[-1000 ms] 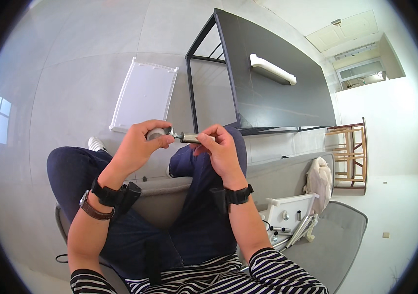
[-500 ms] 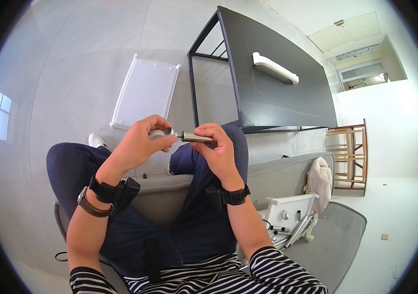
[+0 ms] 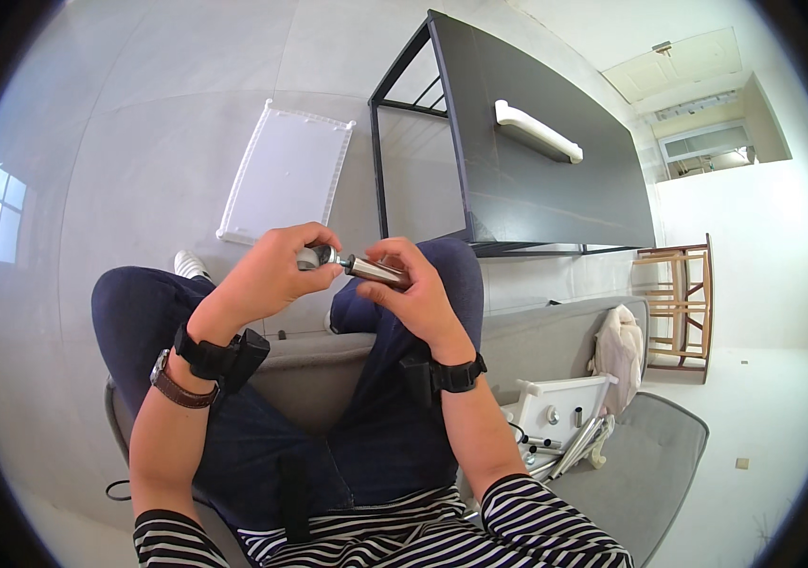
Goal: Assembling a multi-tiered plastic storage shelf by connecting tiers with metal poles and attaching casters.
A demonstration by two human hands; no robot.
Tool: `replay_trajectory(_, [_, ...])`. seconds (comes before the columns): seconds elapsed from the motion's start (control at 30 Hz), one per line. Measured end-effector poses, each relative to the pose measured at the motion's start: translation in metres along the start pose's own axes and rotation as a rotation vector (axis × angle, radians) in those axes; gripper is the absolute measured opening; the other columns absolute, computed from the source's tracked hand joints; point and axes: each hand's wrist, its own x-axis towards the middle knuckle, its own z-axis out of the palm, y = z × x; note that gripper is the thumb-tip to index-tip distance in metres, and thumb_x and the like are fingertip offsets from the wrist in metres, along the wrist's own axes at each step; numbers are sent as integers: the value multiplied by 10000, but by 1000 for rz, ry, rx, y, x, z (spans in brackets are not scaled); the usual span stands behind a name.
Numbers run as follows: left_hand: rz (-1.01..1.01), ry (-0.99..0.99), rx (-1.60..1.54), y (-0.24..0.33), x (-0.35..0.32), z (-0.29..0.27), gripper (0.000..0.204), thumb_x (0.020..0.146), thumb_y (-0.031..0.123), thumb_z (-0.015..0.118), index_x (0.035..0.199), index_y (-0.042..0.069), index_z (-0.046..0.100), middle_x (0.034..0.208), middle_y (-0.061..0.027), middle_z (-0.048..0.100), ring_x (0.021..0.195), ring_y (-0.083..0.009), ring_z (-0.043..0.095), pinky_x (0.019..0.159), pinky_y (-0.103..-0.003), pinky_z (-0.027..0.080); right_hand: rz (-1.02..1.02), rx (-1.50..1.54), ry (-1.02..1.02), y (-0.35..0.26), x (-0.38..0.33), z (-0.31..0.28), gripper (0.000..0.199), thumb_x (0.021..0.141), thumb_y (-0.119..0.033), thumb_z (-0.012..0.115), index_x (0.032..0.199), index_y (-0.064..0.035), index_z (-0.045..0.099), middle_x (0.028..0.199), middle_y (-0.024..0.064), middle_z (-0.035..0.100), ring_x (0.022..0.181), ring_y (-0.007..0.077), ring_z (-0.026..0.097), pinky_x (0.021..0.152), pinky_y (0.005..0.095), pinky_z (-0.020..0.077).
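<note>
My left hand [image 3: 276, 268] pinches a small caster wheel [image 3: 313, 257] with a grey-white wheel and a shiny metal housing. My right hand [image 3: 420, 292] has its thumb and fingers around a short chrome tube [image 3: 377, 272]. Between the two hands, the caster's threaded stem [image 3: 343, 262] points into the tube's near end. How far the stem sits inside cannot be seen. Both pieces are held above my knees, the tube tilted with its right end lower.
A white tray-like panel [image 3: 290, 172] lies on the floor ahead. A black table [image 3: 546, 204] carries a white curved bar [image 3: 538, 133]. On the grey sofa [image 3: 556, 331] at right are a white shelf [image 3: 570, 396], several metal tubes [image 3: 570, 450] and a pale cloth [image 3: 619, 343].
The tube has tipped from nearly level to slanting, right end down. My right-hand fingers have shifted on it. The caster has turned slightly and shows more of its metal housing.
</note>
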Motion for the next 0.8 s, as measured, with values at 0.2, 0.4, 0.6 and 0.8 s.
replay_trajectory(0.2, [63, -36, 29, -3, -5, 4, 253, 789, 162, 639, 965, -8, 574, 796, -103, 581, 736, -153, 503, 700, -282, 427, 271, 115, -153, 3, -2, -18, 241, 788, -107, 701, 993, -10, 619, 813, 16, 584, 732, 89, 544, 698, 227, 440])
replay_trajectory(0.4, [30, -6, -22, -3, -2, 4, 252, 789, 151, 642, 973, -7, 574, 784, -68, 575, 732, -130, 493, 699, -264, 424, 226, 160, -161, -9, -2, -10, 236, 770, -99, 717, 962, -15, 610, 852, 20, 607, 792, 82, 557, 693, 224, 450])
replay_trajectory(0.6, [9, -61, -28, -4, -2, 2, 258, 788, 152, 642, 976, -10, 571, 763, -70, 566, 716, -128, 485, 688, -266, 423, 196, 77, -153, 1, -4, -12, 281, 726, -98, 752, 953, -29, 601, 855, 25, 605, 773, 82, 546, 692, 223, 439])
replay_trajectory(0.8, [172, -51, 63, -11, -3, 2, 276, 770, 127, 657, 1002, 3, 572, 814, -73, 585, 738, -138, 508, 723, -268, 432, 147, -56, -236, 0, -2, -17, 275, 770, -124, 717, 994, -32, 589, 827, 29, 597, 707, 69, 508, 610, 224, 403])
